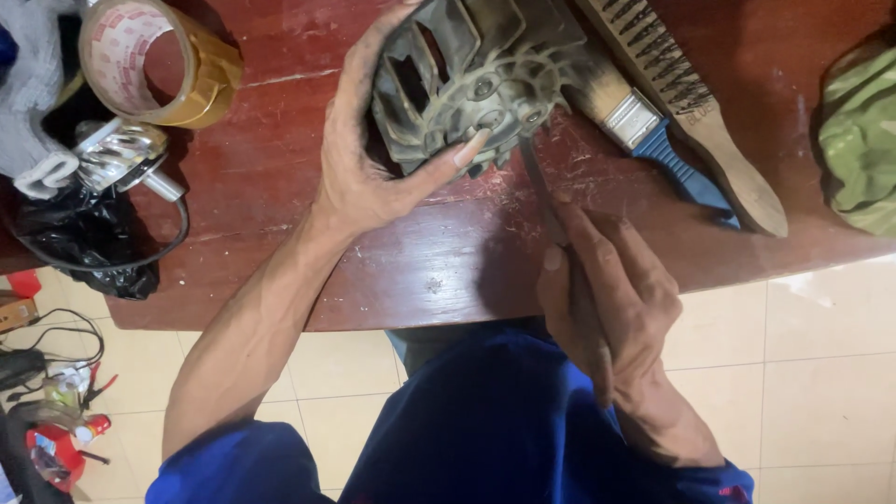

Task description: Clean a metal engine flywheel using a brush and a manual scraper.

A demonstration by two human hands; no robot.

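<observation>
Our left hand (359,159) wraps the dirty metal housing (471,79) at the table (280,187) edge, thumb pressed on its hub | our right hand (607,299) is closed around a thin tool (541,187), tip at the housing | paintbrush (644,126) and wire brush (691,98) just beside | tape roll (201,89) far left.

Scuffed red wooden bench (280,187) I'm over, tape roll (154,61), wire brush (691,103), paintbrush (644,126), black bag (84,233), green cloth (863,140), grimy fan housing (467,79)
</observation>
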